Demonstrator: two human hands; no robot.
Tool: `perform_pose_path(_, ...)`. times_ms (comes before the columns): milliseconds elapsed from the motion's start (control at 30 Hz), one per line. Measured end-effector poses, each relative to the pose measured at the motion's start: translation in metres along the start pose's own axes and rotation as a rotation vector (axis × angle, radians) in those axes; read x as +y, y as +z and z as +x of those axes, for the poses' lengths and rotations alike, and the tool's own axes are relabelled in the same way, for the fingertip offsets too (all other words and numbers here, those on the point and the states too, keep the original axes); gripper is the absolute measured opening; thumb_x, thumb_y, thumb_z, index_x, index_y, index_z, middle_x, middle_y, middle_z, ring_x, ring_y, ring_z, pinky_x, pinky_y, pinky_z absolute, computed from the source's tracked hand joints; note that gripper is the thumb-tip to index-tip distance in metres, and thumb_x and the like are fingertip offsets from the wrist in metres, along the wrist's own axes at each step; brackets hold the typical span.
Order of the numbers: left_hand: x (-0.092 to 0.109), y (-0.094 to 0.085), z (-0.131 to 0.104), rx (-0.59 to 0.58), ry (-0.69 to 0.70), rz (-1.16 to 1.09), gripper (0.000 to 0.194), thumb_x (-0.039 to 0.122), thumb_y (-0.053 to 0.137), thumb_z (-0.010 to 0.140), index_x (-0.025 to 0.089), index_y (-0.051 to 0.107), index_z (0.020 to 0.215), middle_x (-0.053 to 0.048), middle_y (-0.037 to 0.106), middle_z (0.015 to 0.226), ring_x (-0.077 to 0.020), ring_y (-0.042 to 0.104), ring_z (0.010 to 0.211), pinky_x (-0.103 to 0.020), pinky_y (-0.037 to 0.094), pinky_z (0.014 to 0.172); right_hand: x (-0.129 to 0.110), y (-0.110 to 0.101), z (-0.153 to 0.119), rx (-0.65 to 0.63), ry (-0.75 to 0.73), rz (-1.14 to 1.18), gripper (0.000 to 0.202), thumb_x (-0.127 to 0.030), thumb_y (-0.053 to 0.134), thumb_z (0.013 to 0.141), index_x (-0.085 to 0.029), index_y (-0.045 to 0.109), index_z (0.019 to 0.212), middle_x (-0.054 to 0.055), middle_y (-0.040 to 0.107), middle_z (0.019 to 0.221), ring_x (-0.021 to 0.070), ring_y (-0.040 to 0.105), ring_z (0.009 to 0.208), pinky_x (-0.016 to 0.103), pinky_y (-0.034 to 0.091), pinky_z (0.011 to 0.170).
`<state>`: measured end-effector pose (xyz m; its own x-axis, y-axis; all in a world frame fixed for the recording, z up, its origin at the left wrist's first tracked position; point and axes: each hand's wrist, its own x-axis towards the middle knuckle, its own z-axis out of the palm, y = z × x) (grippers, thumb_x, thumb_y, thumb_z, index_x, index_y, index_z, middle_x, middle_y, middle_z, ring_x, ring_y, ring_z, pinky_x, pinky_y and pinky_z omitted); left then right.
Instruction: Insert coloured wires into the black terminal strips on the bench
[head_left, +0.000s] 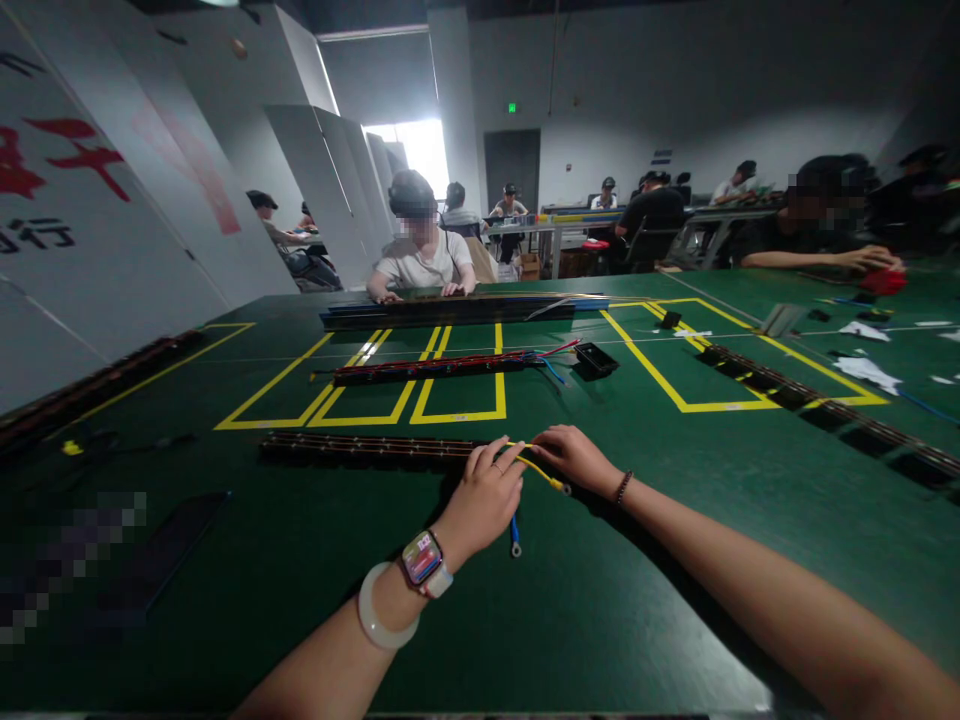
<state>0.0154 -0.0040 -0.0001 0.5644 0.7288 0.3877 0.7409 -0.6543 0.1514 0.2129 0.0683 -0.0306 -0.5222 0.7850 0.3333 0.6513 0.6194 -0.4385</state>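
A long black strip with copper-coloured lines along it lies across the green table in front of me. My left hand is at its right end, the fingers closed on a yellow wire there. Just to the right, my right hand pinches the yellow wire near the strip's end. A yellow cable with a ring terminal comes out below my right fingers. Under my left hand a blue cable with a ring terminal points toward me. My left fingers partly hide the strip's end.
A second black strip with red and blue wires lies beyond, beside a small black box. More strips lie at the right and far left. A dark flat phone-like object is left of me. Co-workers sit across the table.
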Motion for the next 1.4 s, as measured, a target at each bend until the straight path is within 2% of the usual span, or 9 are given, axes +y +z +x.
perform_pose_path(167,0.003,-0.006,0.001,-0.016,-0.072,-0.036,0.024,0.022,0.037,0.088,0.017,0.06,0.092,-0.012,0.055,0.11,-0.0233,0.046,0.106,-0.04,0.034,0.094,-0.001,-0.003,0.001,-0.018,0.015,0.077,0.026,-0.034,0.047,0.09,-0.017,0.066,0.094,0.005,0.064,0.083,0.0147,0.056,0.078,0.025,0.04,0.07)
perform_pose_path(267,0.002,-0.005,0.001,-0.135,-0.185,-0.046,0.03,0.027,0.032,0.09,0.016,0.058,0.083,-0.01,0.059,0.088,-0.0202,0.055,0.084,-0.034,0.04,0.079,-0.005,-0.004,0.003,-0.041,0.012,0.086,0.025,-0.034,0.048,0.09,-0.017,0.066,0.095,0.005,0.064,0.085,0.0145,0.056,0.079,0.025,0.039,0.071)
perform_pose_path(367,0.0,-0.001,0.0,-0.217,-0.289,-0.129,0.03,0.031,0.031,0.09,0.017,0.057,0.081,-0.008,0.06,0.079,-0.0178,0.057,0.071,-0.029,0.04,0.068,-0.013,-0.003,0.004,-0.103,0.041,0.074,0.029,-0.043,0.054,0.084,-0.017,0.065,0.089,0.003,0.064,0.079,0.0137,0.055,0.071,0.023,0.037,0.064)
perform_pose_path(467,-0.001,0.002,0.0,-0.198,-0.407,-0.248,0.025,0.032,0.036,0.088,0.017,0.056,0.084,-0.007,0.061,0.079,-0.0172,0.058,0.071,-0.026,0.038,0.064,-0.022,-0.001,0.005,-0.169,0.082,0.05,0.037,-0.053,0.056,0.08,-0.017,0.062,0.08,0.001,0.061,0.07,0.0125,0.053,0.063,0.022,0.032,0.058)
perform_pose_path(633,-0.004,0.005,0.002,-0.168,-0.503,-0.548,0.024,0.031,0.037,0.087,0.017,0.057,0.088,-0.006,0.062,0.082,-0.0145,0.058,0.068,-0.023,0.04,0.059,-0.031,0.004,0.005,-0.197,0.097,-0.039,0.039,-0.055,0.06,0.075,-0.017,0.055,0.069,-0.001,0.057,0.064,0.0111,0.048,0.059,0.022,0.027,0.055)
perform_pose_path(800,-0.01,0.019,0.003,-0.189,-0.61,-0.893,0.019,0.028,0.039,0.085,0.015,0.051,0.091,-0.001,0.058,0.077,-0.0058,0.048,0.044,-0.018,0.036,0.042,-0.036,0.004,0.004,-0.168,0.146,0.048,0.027,-0.04,0.06,0.078,-0.016,0.051,0.069,-0.003,0.054,0.064,0.0095,0.045,0.056,0.02,0.025,0.05)
perform_pose_path(967,-0.008,0.027,0.005,-0.174,-0.758,-1.316,0.02,0.033,0.042,0.085,0.016,0.041,0.094,0.0,0.052,0.075,-0.0072,0.055,0.046,-0.016,0.035,0.036,-0.042,0.001,0.004,-0.124,0.147,0.12,0.018,-0.03,0.058,0.081,-0.016,0.051,0.072,-0.004,0.052,0.063,0.0084,0.043,0.054,0.019,0.025,0.048)
perform_pose_path(1233,0.001,0.021,0.004,-0.187,-0.792,-1.705,0.019,0.035,0.04,0.09,0.017,0.039,0.097,-0.002,0.056,0.078,-0.0094,0.059,0.055,-0.017,0.036,0.042,-0.06,-0.001,-0.001,-0.125,-0.027,-0.222,0.016,-0.026,0.054,0.086,-0.018,0.06,0.074,0.002,0.06,0.069,0.0125,0.052,0.062,0.023,0.029,0.058)
perform_pose_path(1400,0.0,0.026,0.002,-0.214,-0.814,-1.767,0.035,0.047,0.036,0.09,0.015,0.045,0.08,0.0,0.053,0.063,-0.0081,0.051,0.049,-0.02,0.036,0.044,-0.074,0.003,-0.007,-0.135,-0.151,-0.486,0.008,-0.019,0.056,0.083,-0.015,0.062,0.088,0.007,0.062,0.077,0.0178,0.053,0.071,0.029,0.032,0.066)
